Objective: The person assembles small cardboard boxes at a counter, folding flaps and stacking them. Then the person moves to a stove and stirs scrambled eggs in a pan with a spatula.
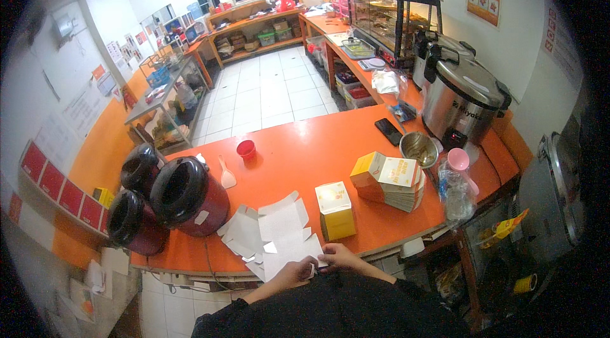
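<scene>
While cardboard [289, 246] lies flat on the counter [305, 147], left hand [296, 273] and right hand [342, 258] pinch its corner, presumably for steadiness.

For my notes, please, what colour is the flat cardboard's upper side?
White; the flat cardboard shows best in the head view.

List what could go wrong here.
The right hand is close to the upright box and might knock it over. The flat carton may crease badly where the left hand and right meet at its edge. A cord running over the counter's front edge could snag.
</scene>
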Tool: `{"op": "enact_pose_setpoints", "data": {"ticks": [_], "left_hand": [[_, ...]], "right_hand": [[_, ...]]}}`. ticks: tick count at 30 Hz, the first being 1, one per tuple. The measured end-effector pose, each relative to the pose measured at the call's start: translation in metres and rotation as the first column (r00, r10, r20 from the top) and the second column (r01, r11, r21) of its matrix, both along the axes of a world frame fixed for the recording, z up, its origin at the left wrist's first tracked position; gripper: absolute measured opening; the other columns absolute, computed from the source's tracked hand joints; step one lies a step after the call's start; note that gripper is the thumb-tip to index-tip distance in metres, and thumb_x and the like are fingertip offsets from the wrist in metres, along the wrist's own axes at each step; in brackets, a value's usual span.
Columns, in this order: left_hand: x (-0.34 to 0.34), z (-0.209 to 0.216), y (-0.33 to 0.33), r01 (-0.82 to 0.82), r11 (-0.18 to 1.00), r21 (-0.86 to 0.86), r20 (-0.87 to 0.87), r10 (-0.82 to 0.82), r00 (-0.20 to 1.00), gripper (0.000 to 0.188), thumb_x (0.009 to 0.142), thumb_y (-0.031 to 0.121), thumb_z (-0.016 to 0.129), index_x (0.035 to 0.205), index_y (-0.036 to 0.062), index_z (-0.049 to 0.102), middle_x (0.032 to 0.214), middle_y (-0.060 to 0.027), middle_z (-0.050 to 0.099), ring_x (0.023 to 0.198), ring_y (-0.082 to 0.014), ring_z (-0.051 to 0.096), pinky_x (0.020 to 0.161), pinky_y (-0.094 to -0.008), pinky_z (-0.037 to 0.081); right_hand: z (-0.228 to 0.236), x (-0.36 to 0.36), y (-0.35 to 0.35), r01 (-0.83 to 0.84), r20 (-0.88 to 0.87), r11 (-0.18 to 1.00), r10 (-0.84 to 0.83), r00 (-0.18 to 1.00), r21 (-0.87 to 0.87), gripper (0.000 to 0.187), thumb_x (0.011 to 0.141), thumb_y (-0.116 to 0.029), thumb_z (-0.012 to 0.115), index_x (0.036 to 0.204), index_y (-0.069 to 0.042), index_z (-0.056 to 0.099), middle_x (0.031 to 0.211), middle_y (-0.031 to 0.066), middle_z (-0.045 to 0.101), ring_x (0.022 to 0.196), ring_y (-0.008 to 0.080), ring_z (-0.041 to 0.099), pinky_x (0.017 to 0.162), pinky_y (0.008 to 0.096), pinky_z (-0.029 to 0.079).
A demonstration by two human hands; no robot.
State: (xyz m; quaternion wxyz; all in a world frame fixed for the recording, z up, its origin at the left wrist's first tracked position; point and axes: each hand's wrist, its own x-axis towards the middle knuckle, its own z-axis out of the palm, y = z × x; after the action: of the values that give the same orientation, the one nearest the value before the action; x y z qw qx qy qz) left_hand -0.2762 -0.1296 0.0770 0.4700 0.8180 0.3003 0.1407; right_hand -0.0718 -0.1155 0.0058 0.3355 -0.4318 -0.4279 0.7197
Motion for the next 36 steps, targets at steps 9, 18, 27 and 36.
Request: {"op": "enact_pose_setpoints", "data": {"ticks": [9, 18, 27, 36], "left_hand": [[0.003, -0.006, -0.016, -0.124, 0.803, -0.584, 0.245, 0.319, 0.915, 0.027, 0.083, 0.015, 0.058, 0.101, 0.0054, 0.040, 0.080, -0.0015, 0.052, 0.076, -0.0077, 0.049, 0.066, -0.0213, 0.039], [0.006, -0.001, -0.026, -0.322, 0.882, -0.343, 0.130, 0.384, 0.914, 0.027, 0.079, 0.007, 0.061, 0.099, 0.0059, 0.042, 0.078, -0.0027, 0.053, 0.073, -0.0090, 0.053, 0.066, -0.0220, 0.043], [0.005, -0.018, -0.012, -0.204, 0.896, -0.393, 0.214, 0.305, 0.928, 0.031, 0.084, 0.015, 0.056, 0.110, 0.0030, 0.045, 0.101, -0.0084, 0.046, 0.090, -0.0170, 0.052, 0.072, -0.0267, 0.048], [0.028, 0.037, 0.028, -0.609, 0.753, -0.249, 0.237, 0.657, 0.715, 0.042, 0.085, 0.019, 0.052, 0.112, 0.0003, 0.026, 0.081, -0.0199, 0.056, 0.072, -0.0264, 0.060, 0.055, -0.0333, 0.053]], "right_hand": [[0.050, 0.002, -0.030, -0.028, 0.155, 0.975, -0.007, 0.988, 0.222, 0.028, 0.068, -0.009, 0.073, 0.087, -0.002, 0.054, 0.072, 0.0036, 0.060, 0.067, 0.0082, 0.057, 0.062, 0.0226, 0.045], [0.069, -0.002, -0.032, -0.137, 0.117, 0.971, 0.116, 0.986, 0.196, 0.019, 0.074, -0.016, 0.068, 0.081, -0.002, 0.056, 0.071, 0.0033, 0.059, 0.067, 0.0085, 0.056, 0.059, 0.0219, 0.044], [0.061, -0.018, -0.012, 0.137, 0.331, 0.846, -0.344, 0.879, 0.515, 0.020, 0.078, -0.020, 0.063, 0.078, -0.001, 0.057, 0.067, 0.0038, 0.056, 0.060, 0.0086, 0.053, 0.053, 0.0247, 0.044], [0.085, -0.031, -0.011, -0.367, 0.506, 0.348, -0.581, 0.637, 0.862, 0.018, 0.078, -0.018, 0.059, 0.091, -0.005, 0.057, 0.068, 0.0085, 0.054, 0.058, 0.0231, 0.056, 0.047, 0.0322, 0.044]]}}
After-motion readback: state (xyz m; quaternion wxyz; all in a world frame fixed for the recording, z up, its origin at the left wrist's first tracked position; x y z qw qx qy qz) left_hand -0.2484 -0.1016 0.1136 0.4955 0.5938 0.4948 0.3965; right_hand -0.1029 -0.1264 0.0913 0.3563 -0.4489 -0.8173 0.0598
